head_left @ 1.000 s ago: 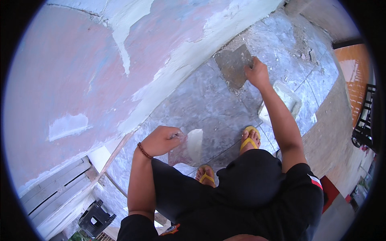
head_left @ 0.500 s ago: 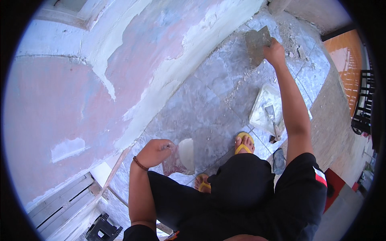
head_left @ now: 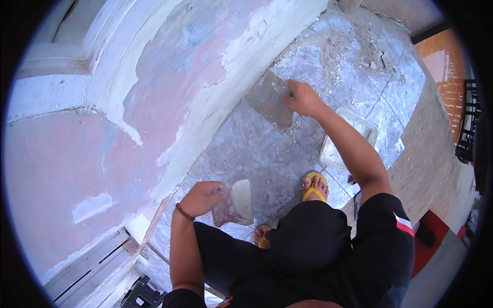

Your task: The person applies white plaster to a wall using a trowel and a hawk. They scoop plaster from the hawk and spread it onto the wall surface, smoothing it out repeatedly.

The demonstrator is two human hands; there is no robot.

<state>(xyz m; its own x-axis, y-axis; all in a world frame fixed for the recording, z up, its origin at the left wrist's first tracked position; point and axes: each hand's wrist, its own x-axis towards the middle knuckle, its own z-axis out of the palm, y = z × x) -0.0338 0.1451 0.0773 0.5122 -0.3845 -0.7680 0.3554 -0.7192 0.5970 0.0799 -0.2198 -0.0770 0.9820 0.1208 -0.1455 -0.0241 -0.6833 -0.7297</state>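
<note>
By the curled fingers of the right hand (head_left: 304, 98), a flat, grey, squarish scraper blade (head_left: 269, 101) is gripped at its edge; it is held at the foot of a patchy pink, blue and white wall (head_left: 169, 87), over a floor of marbled grey-blue tiles (head_left: 251, 149), though whether the floor is touched cannot be told. By the closed fingers of the left hand (head_left: 202, 198), a thin, reddish, square-edged plate (head_left: 225, 214) is gripped, with a smooth patch of off-white paste (head_left: 243, 198) borne on its right side. Around the left wrist, a brown beaded bracelet (head_left: 184, 212) is worn. A white rectangular tray (head_left: 332, 154) is partly covered by the right forearm. Farther off, the tiles are strewn with pale, crumbly debris (head_left: 381, 61).
</note>
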